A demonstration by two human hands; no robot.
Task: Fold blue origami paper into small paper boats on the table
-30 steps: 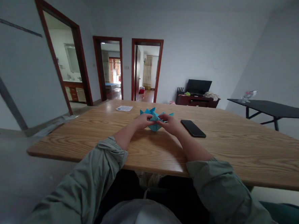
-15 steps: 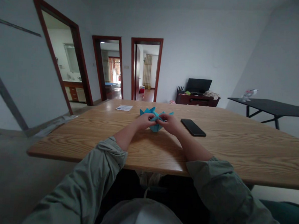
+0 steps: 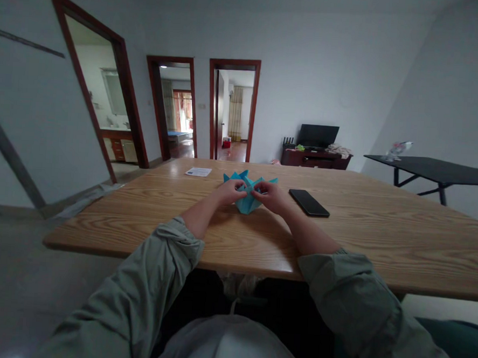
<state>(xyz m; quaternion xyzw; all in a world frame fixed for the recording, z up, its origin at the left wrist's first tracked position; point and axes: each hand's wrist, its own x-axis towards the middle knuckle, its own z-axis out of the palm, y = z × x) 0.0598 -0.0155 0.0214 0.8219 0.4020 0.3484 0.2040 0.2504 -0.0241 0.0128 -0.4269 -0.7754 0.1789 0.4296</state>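
A blue folded-paper piece (image 3: 247, 203) with several pointed tips stands on the wooden table (image 3: 147, 216) in front of me. My left hand (image 3: 230, 191) pinches its near edge from the left, thumb and fingers closed on the paper. From the other side my right hand (image 3: 271, 196) pinches the same edge, close to the left fingertips. More blue points rise behind both hands. The hands hide part of the piece, so its full shape cannot be made out.
A black phone (image 3: 309, 203) lies right of my right hand. Farther back on the left is a white printed card (image 3: 198, 172). A black table (image 3: 434, 168) stands beyond at the right, and a television (image 3: 318, 136) sits on a low cabinet by the wall.
My fingertips have drawn slightly apart along the near edge of the paper. The front of the blue piece shows more and reaches a little lower towards me.
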